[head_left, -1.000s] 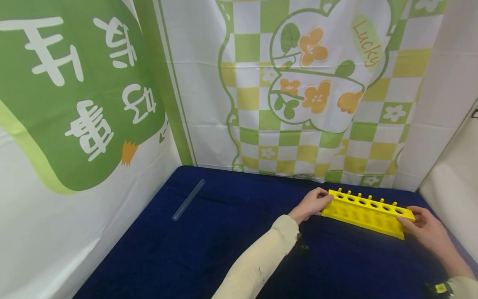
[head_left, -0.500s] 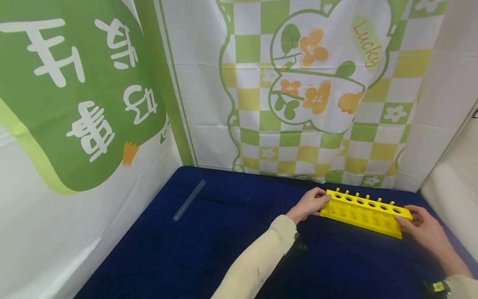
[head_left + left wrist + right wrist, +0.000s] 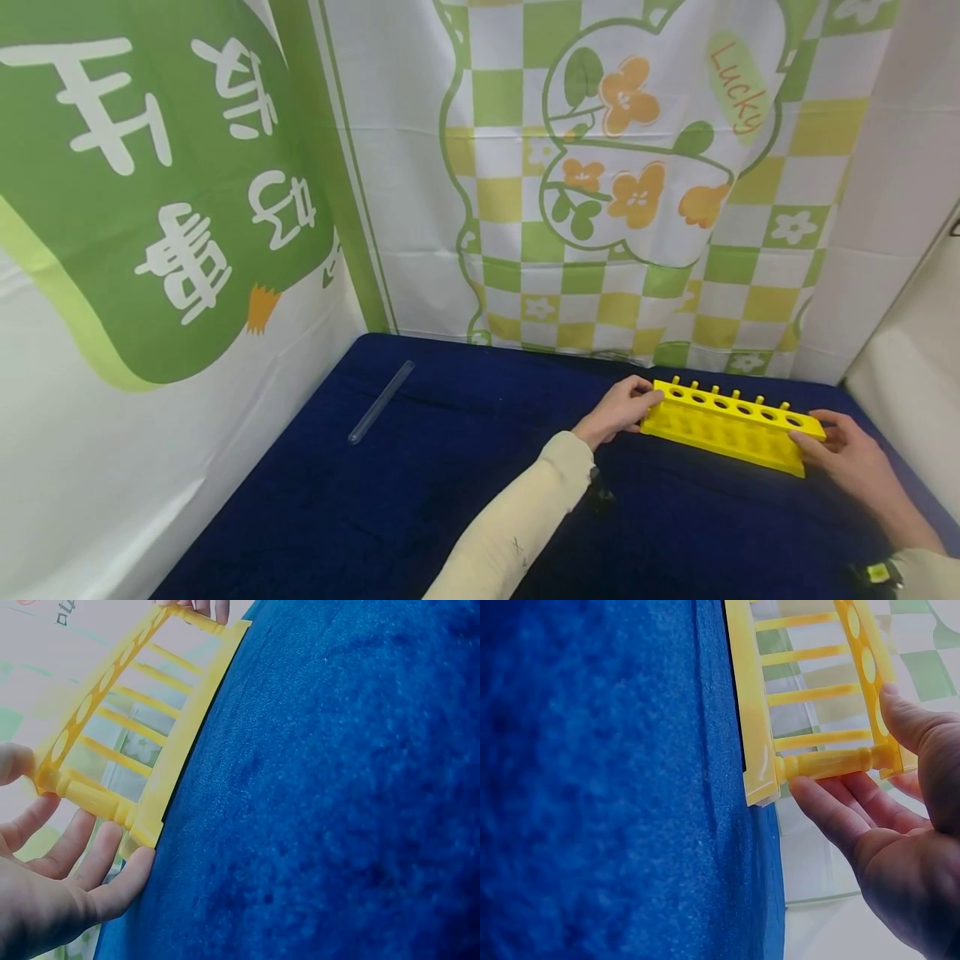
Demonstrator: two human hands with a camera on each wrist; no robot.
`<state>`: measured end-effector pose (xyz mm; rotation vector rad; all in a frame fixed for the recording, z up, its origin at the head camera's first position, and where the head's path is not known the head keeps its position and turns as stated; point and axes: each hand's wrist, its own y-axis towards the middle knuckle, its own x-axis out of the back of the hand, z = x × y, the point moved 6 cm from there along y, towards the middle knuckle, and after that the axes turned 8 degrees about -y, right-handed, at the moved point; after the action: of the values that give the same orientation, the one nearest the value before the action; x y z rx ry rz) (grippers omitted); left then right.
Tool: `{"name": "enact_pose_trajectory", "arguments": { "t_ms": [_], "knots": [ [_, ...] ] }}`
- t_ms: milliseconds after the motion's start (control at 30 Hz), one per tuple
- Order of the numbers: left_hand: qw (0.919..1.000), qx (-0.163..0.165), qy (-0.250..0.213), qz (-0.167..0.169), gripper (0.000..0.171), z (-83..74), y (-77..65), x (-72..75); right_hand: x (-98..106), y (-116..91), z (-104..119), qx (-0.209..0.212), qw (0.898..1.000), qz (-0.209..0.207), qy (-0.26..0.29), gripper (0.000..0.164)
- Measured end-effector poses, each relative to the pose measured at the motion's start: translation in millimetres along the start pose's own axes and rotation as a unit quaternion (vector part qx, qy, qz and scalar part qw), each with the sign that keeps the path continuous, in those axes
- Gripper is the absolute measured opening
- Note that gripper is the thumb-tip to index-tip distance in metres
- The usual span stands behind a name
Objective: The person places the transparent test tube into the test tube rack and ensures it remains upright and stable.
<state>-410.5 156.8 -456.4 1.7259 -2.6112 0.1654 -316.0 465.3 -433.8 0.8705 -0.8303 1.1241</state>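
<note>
A yellow test tube rack (image 3: 723,433) with a row of round holes along its top and pegs at the back stands at the right of the dark blue cloth, and its holes hold no tubes. My left hand (image 3: 621,408) grips its left end, thumb on the top bar and fingers along the end post (image 3: 97,799). At the right end my right hand (image 3: 851,454) holds it the same way, thumb against the top bar and fingers by the end post (image 3: 832,763). The rack's base lies close along the cloth in both wrist views. A clear test tube (image 3: 381,402) lies on the cloth at the left.
Dark blue cloth (image 3: 450,483) covers the table. A white curtain with green and yellow checks (image 3: 540,283) hangs right behind its back edge. Another printed curtain (image 3: 285,333) borders the left side, and a pale wall (image 3: 915,358) the right.
The rack and both hands have shifted slightly to the left in the head view, with the grip on both ends kept. The test tube looks unmoved on the cloth.
</note>
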Motion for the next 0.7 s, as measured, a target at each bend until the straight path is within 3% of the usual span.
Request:
{"name": "enact_pose_trajectory", "arguments": {
  "t_ms": [700],
  "knots": [
    [0.9999,0.003,-0.014,0.005,0.034,1.9,-3.1,10.2,-5.8,5.9,6.8,0.017,1.000,-0.003,0.003,0.078]
  ]
}}
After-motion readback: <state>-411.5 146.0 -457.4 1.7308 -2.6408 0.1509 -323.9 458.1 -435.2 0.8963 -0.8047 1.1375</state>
